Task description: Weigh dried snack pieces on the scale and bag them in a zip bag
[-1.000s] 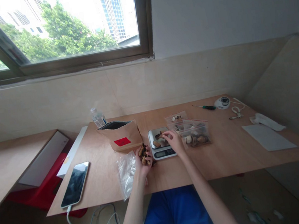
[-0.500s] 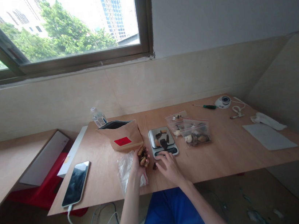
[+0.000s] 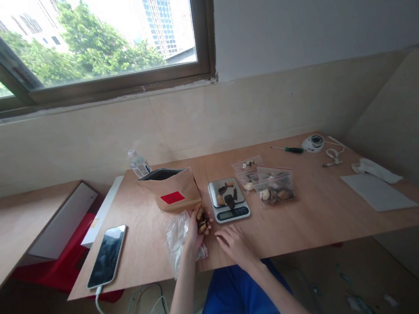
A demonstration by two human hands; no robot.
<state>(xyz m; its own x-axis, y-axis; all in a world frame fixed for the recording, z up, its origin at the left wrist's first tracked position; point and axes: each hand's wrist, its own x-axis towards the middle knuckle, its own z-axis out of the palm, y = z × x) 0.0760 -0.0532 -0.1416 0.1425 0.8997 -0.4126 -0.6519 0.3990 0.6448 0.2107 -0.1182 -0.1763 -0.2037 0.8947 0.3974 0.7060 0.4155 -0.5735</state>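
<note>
My left hand [image 3: 193,231] is wrapped round a bunch of dried brown pieces [image 3: 203,220], above a clear plastic bag [image 3: 174,236]. Just in front of the digital scale [image 3: 233,213], my right hand [image 3: 236,243] hovers or rests low over the table, fingers bent and slightly apart, with nothing visible in them. Several dark and tan dried pieces [image 3: 230,201] lie on the scale's plate. Behind my left hand stands an open brown paper bag [image 3: 186,186] with a red label. Clear zip bags of dried pieces [image 3: 275,187] lie right of the scale.
A phone [image 3: 107,257] on a charging cable lies at the table's left. A plastic bottle [image 3: 139,163] stands behind the paper bag. Farther right are a screwdriver [image 3: 293,150], a white dome camera [image 3: 313,143] with its cable, and a white sheet [image 3: 378,191].
My right hand has drawn back from the scale's front edge, uncovering its display. The small dark piece beside its fingers no longer shows on the table. My left hand has shifted slightly right.
</note>
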